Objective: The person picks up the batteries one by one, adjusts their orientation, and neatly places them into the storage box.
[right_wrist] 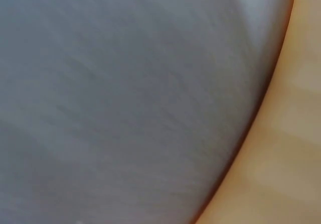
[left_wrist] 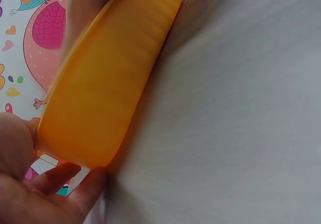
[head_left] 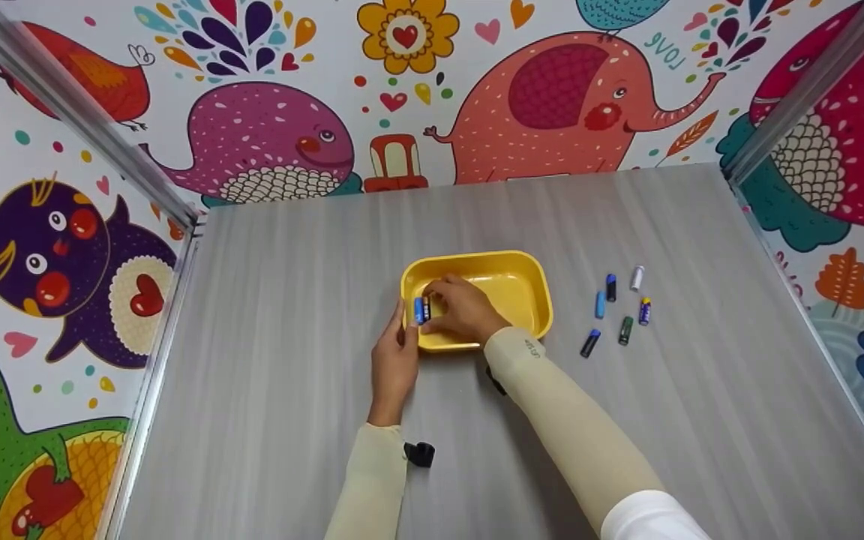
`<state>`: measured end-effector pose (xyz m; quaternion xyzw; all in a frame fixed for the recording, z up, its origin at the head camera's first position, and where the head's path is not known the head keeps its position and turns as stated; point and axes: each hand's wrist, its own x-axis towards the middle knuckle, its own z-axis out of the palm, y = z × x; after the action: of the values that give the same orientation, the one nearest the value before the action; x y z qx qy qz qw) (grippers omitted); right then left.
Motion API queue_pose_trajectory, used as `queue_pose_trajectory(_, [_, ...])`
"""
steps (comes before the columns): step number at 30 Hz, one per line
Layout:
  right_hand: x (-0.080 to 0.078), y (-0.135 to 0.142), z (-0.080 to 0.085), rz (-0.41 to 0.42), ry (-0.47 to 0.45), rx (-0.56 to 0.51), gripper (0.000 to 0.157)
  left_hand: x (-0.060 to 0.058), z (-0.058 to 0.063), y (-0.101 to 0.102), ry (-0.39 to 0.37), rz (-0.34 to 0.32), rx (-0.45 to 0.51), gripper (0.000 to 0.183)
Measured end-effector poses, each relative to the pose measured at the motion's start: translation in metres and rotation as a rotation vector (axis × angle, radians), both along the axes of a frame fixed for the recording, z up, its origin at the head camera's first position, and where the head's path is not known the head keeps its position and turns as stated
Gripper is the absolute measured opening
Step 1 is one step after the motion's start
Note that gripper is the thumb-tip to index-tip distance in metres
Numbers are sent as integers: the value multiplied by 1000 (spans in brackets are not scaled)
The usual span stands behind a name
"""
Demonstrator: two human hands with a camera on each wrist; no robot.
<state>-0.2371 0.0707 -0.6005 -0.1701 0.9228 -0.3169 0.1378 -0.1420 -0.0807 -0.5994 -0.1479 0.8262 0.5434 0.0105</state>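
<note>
1. The right hand [head_left: 466, 306] reaches down into the yellow tray [head_left: 518, 292], thumb and forefinger curled toward the two ends of a dark battery [head_left: 426, 309]. It seems to pinch that battery, though the fingertips are small in the head view and out of sight in the right wrist view.
2. The left hand [head_left: 394, 360] grips the tray's left end; the left wrist view shows its fingers against the outer wall, near the lower corner.
3. Inside the tray, a blue battery [head_left: 418, 310] lies alongside the dark one, both by the left wall, with the blue one nearer to it.
4. Long cream sleeves cover both forearms, and a black clip [head_left: 420, 454] sits at the left one.
5. To the right of the tray, apart from it, six more batteries lie loose on the grey counter [head_left: 289, 337]. A light blue battery [head_left: 600, 304] is just beside a navy battery [head_left: 611, 287]; a white battery [head_left: 637, 277] lies farthest back. Nearer the person are a blue-and-yellow battery [head_left: 645, 310], a green battery [head_left: 627, 330] and a black battery [head_left: 590, 343] with a blue end.
6. Behind the counter, the wall carries a cartoon elephant [head_left: 552, 142] and a purple whale [head_left: 274, 127].
</note>
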Motion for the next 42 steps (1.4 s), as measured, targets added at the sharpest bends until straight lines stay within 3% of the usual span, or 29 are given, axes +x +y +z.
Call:
queue_pose_trajectory(12, [-6,2,2,-50,-79,-86,69,-1,0,0,-17,-3,21,54])
queue_pose_trajectory(21, [-8,8,13,-113,-125,-335,59,0,-1,-1,25,-18,3,54])
queue_pose_trajectory(26, [-9,13,24,-171,-141,-397,51,0,-1,-2,35,-14,1,54])
queue_pose_trajectory(31, [-8,21,40,-215,-101,-416,45,-2,-1,-2,32,-9,23,53])
queue_pose_trajectory(42, [4,46,59,-166,-8,-417,58,-1,-1,-2,24,-19,19,54])
